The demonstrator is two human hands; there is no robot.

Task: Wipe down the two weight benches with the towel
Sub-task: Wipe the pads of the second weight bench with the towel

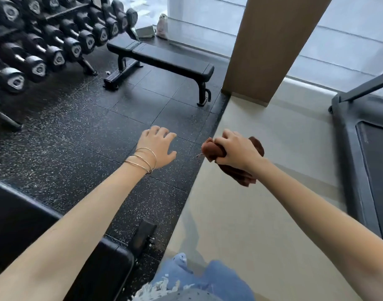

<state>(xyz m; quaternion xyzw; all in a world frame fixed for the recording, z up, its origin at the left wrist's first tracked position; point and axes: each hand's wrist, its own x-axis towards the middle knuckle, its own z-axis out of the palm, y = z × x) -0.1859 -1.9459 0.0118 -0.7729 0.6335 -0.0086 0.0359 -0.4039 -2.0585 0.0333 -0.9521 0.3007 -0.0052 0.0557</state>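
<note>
The right hand (236, 152) is clenched around one bunched brown towel (214, 151), held in the air, touching neither of the two benches. The far bench (164, 58) sits at twelve o'clock, the near bench (23, 220) at eight. The left hand (157, 144) is empty, fingers spread. Whether either pad is already wiped, I cannot tell; probably both remain.
</note>
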